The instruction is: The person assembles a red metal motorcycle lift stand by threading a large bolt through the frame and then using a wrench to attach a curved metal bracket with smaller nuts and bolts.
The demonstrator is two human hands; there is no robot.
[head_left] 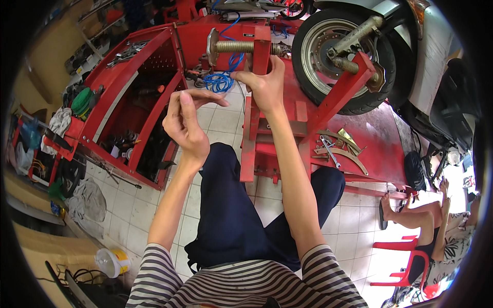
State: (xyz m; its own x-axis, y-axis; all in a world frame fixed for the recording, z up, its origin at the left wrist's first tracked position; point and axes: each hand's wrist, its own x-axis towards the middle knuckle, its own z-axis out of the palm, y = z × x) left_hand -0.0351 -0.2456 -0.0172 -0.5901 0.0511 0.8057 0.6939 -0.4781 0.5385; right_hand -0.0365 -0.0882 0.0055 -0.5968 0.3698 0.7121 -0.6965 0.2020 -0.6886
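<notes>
My right hand (265,87) reaches up to the red upright post (261,49) of a wheel clamp, its fingers around the post just under the screw; some fingers are hidden. A threaded clamp screw (233,46) with a metal end plate (212,46) passes through that post. My left hand (189,126) is in the air to the left, fingers apart, touching nothing. Across from the post, a second red arm (344,95) carries another threaded screw (346,64) beside the scooter's front wheel (328,54).
The red lift platform (370,138) bears wrenches (329,150) and curved metal pieces (354,159). A red tool cabinet (110,110) stands at left. A coiled blue hose (220,82) lies beyond my hands. At right, a person's leg (411,218) is near a red plastic chair (413,264).
</notes>
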